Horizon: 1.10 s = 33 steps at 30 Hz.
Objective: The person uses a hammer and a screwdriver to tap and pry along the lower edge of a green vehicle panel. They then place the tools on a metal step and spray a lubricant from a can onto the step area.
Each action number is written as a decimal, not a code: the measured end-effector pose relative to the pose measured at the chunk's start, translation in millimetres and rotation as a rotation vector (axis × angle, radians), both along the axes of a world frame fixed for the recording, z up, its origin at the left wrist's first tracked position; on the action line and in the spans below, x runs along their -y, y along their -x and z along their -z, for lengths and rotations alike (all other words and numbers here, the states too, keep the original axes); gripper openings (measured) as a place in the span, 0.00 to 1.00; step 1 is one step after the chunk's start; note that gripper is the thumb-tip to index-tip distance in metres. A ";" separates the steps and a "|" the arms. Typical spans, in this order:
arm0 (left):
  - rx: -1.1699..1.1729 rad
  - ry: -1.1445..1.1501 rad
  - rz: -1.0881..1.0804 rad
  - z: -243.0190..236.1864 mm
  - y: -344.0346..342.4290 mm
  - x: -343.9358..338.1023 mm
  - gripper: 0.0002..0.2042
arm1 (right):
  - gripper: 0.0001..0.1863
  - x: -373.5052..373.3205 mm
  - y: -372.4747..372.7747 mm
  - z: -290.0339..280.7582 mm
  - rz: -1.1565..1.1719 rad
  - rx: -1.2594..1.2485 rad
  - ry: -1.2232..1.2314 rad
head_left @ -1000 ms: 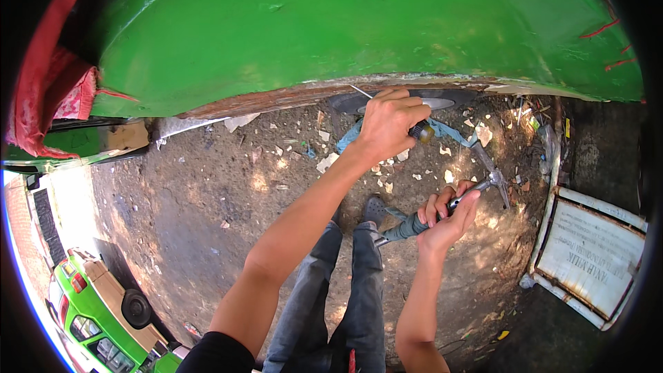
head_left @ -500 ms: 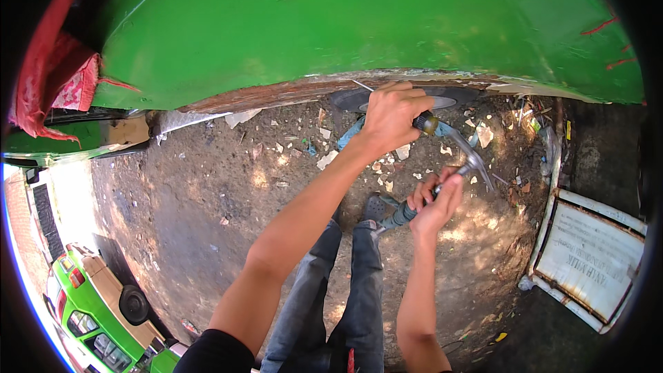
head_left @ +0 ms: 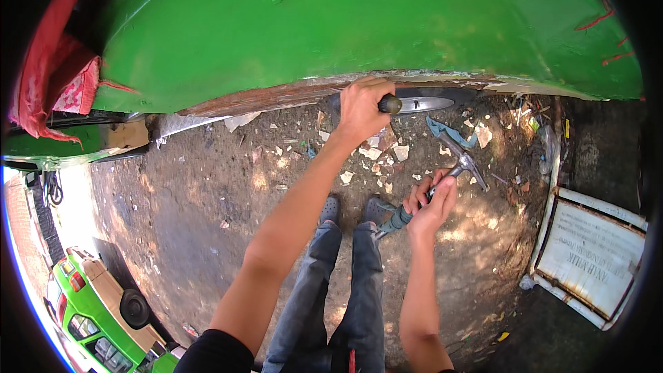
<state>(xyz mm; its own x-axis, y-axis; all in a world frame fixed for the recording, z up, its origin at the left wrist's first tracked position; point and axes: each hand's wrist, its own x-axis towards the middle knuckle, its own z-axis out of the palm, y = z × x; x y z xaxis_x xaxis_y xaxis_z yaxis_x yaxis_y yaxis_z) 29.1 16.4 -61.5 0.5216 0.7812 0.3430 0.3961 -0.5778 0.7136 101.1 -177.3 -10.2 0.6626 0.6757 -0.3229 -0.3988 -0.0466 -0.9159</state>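
Note:
My left hand is wrapped round a screwdriver, its dark handle end pointing right. The hand is against the peeling lower edge of the green vehicle panel; the blade is mostly hidden by my fingers. Below and to the right, my right hand grips a hammer by its shaft, just under the head. The grey-green handle runs down toward my right shoe. The hammer head is apart from the screwdriver.
Behind my left hand is a wheel under the panel. Paint flakes and a blue cloth-like scrap lie on the dirt. A white-framed sign stands at right, a green car at lower left. Red cloth hangs upper left.
My left hand has moved left along the panel edge with the screwdriver, uncovering more of the wheel. The hammer has shifted slightly left and down in my right hand.

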 end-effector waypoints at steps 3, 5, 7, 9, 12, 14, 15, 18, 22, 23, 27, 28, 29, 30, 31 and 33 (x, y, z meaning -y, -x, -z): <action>-0.147 -0.075 0.080 6.6 22.8 5.2 0.10 | 0.22 4.1 -4.4 -4.6 0.142 -0.042 -0.055; -0.098 -0.093 0.158 3.3 20.4 22.8 0.12 | 0.22 1.4 -5.2 -7.5 0.197 -0.055 -0.021; -0.032 -0.169 0.227 -0.3 14.8 32.4 0.16 | 0.23 -2.0 -2.9 -7.8 0.221 -0.064 0.009; -0.064 -0.177 0.269 -8.1 9.2 33.8 0.17 | 0.23 -1.5 -0.5 -4.6 0.189 -0.068 -0.025; -0.045 -0.199 0.279 -17.6 0.9 30.1 0.19 | 0.23 0.3 2.5 -5.1 0.164 -0.071 -0.029; -0.030 -0.194 0.272 -20.4 -0.7 25.5 0.19 | 0.23 0.2 5.3 -6.6 0.159 -0.076 -0.026; -0.047 -0.195 0.281 -20.5 -1.0 25.3 0.20 | 0.23 -0.4 6.4 -7.2 0.160 -0.079 -0.028; -0.059 -0.212 0.298 -19.6 -1.7 25.3 0.19 | 0.23 0.2 7.8 -6.9 0.165 -0.096 -0.037; -0.068 -0.226 0.309 -18.2 -1.3 25.8 0.19 | 0.23 2.2 8.3 -6.1 0.167 -0.106 -0.040; -0.094 -0.218 0.314 -18.3 -1.2 26.0 0.20 | 0.23 2.5 8.1 -6.0 0.178 -0.109 -0.032; -0.102 -0.224 0.309 -19.8 -2.7 25.8 0.19 | 0.24 3.2 7.1 -4.2 0.186 -0.111 -0.021; -0.098 -0.222 0.300 -20.2 -3.5 25.3 0.19 | 0.24 3.7 6.9 -3.4 0.182 -0.109 -0.022; -0.094 -0.219 0.290 -20.7 -4.0 24.7 0.18 | 0.24 3.9 6.5 -2.9 0.176 -0.109 -0.022; -0.097 -0.210 0.291 -20.3 -4.7 24.2 0.18 | 0.24 3.9 5.6 -2.6 0.170 -0.107 -0.021; -0.100 -0.201 0.293 -20.0 -5.5 23.6 0.17 | 0.24 4.0 4.8 -2.5 0.164 -0.106 -0.021; -0.092 -0.202 0.295 -19.5 -5.9 23.6 0.17 | 0.24 4.8 4.6 -3.1 0.160 -0.111 -0.023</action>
<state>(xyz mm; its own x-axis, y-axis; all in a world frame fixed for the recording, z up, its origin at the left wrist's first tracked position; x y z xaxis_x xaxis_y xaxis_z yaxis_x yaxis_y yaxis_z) 35.0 -7.2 -42.0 0.7498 0.5141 0.4165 0.2487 -0.8023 0.5426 96.5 -182.1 -7.1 0.7234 0.5729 -0.3853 -0.4977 0.0459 -0.8661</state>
